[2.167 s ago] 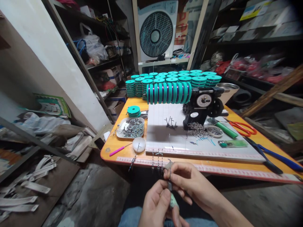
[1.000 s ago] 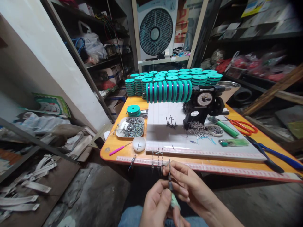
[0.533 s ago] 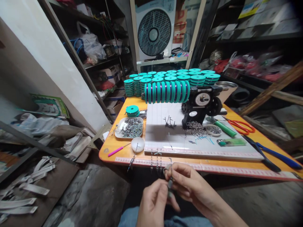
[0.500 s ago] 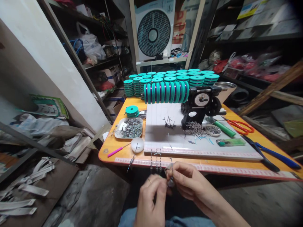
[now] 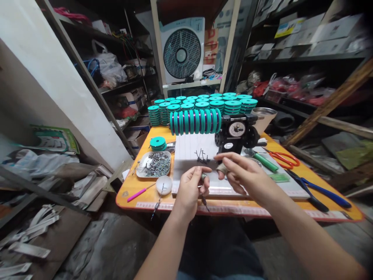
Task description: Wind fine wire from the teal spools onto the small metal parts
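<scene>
My left hand [image 5: 190,192] is over the front edge of the white board [image 5: 185,163], its fingers curled and thumb against the forefinger. What it holds, if anything, cannot be made out. A small dark piece of fishing tackle [image 5: 205,203] shows just below those fingers; whether it is held or hangs at the table edge is unclear. My right hand [image 5: 243,173] is a little to the right over the board, fingers apart, with a greyish cover [image 5: 222,168] on one digit. Dark forked pieces [image 5: 201,156] lie just beyond both hands.
Teal spools [image 5: 195,121] sit on a black winding machine [image 5: 233,134], with stacked spools behind. At left are a tray of small metal parts [image 5: 157,165], a white cup [image 5: 164,186] and a pink-handled tool [image 5: 136,195]. Orange scissors [image 5: 284,159] and blue-handled pliers [image 5: 326,192] lie right.
Both hands have risen from below the table edge to over the board and moved apart from each other. The view has shifted slightly. The hanging pieces near the edge are now mostly hidden.
</scene>
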Motion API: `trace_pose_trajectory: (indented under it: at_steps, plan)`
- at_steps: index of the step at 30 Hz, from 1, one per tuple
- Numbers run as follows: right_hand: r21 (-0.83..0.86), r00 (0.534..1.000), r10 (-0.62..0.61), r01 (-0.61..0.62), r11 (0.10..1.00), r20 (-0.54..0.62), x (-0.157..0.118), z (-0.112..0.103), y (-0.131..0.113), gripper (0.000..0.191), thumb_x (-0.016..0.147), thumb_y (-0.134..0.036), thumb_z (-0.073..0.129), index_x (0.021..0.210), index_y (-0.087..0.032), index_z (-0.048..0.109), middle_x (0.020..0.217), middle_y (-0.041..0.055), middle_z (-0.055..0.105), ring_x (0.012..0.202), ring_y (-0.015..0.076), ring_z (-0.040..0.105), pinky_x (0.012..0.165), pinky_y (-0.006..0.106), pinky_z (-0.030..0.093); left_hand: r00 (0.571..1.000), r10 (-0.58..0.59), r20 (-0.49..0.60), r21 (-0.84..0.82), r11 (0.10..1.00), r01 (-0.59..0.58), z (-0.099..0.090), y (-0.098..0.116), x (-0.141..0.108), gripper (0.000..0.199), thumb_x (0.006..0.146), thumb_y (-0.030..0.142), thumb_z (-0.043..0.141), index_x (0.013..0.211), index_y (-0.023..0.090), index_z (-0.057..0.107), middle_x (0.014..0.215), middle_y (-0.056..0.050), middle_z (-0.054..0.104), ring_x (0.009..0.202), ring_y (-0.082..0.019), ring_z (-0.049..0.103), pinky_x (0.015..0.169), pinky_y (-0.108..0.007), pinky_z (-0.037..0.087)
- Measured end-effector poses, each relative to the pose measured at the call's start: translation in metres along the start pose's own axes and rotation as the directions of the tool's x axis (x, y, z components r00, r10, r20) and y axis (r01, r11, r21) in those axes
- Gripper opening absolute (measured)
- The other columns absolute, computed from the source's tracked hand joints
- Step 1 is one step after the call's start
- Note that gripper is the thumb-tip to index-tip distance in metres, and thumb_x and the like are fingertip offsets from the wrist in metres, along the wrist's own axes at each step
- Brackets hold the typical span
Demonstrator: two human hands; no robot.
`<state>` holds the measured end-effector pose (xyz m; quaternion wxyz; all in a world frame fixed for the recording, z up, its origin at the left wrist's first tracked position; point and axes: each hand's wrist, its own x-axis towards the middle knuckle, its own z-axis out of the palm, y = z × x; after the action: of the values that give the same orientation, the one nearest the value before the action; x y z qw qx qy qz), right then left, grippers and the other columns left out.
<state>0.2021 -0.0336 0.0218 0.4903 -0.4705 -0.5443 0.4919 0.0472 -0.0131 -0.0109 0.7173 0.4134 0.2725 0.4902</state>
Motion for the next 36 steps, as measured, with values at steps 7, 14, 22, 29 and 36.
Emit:
trace_pose_trajectory:
  at_steps: [7,14,22,29,36]
  plan:
    - [0.391,0.855,0.177,-0.395,0.831,0.488,0.053,0.017,-0.016,0.037,0.093,-0.046,0.039,0.086,-0.014,0.055,0.059,0.0044,0.062,0.03,0.006,0.042,0.029,0.015,0.03,0.998,0.052,-0.028,0.037,0.998,-0.051,0.004,0.003,-0.007,0.027,0.085,0.037,0.056,0.074,0.013,0.056,0.056,-0.001,0.059,0.044,-0.008,0.048,0.045,-0.018,0.034]
    - [0.545,0.937,0.174,-0.319,0.775,0.302,0.059,0.021,-0.02,0.044,0.088,-0.04,0.051,0.058,-0.017,0.03,0.049,-0.003,0.049,0.03,0.0012,0.036,0.026,0.009,0.019,0.998,-0.058,0.02,-0.045,0.997,0.058,0.01,-0.002,-0.034,0.029,0.089,0.033,0.049,0.074,0.011,0.06,0.057,-0.006,0.065,0.055,-0.016,0.064,0.06,-0.027,0.05]
    - [0.527,0.926,0.156,-0.328,0.784,0.344,0.057,0.021,-0.018,0.04,0.091,-0.039,0.047,0.06,-0.017,0.038,0.052,-0.0019,0.049,0.031,0.0017,0.033,0.026,0.009,0.021,0.989,-0.143,0.035,-0.2,0.969,0.147,0.001,-0.011,-0.046,0.031,0.09,0.032,0.047,0.089,0.006,0.063,0.054,-0.004,0.059,0.035,-0.002,0.035,0.039,-0.014,0.023]
    - [0.51,0.919,0.157,-0.335,0.792,0.361,0.057,0.015,-0.013,0.04,0.092,-0.04,0.044,0.061,-0.017,0.038,0.053,-0.0004,0.052,0.031,0.0021,0.034,0.026,0.01,0.022,0.977,-0.214,-0.006,-0.315,0.928,0.201,-0.002,-0.013,-0.047,0.013,0.089,0.027,0.05,0.082,0.017,0.046,0.046,0.007,0.046,0.034,0.0,0.016,0.038,-0.014,0.009]
    - [0.501,0.929,0.166,-0.321,0.804,0.33,0.058,0.02,-0.013,0.04,0.09,-0.041,0.049,0.061,-0.017,0.036,0.052,-0.0022,0.049,0.032,0.0014,0.032,0.028,0.01,0.021,0.98,-0.197,0.016,-0.378,0.906,0.188,-0.001,-0.013,-0.048,0.017,0.088,0.018,0.046,0.074,0.02,0.036,0.046,0.007,0.046,0.035,-0.002,0.013,0.038,-0.015,0.01]
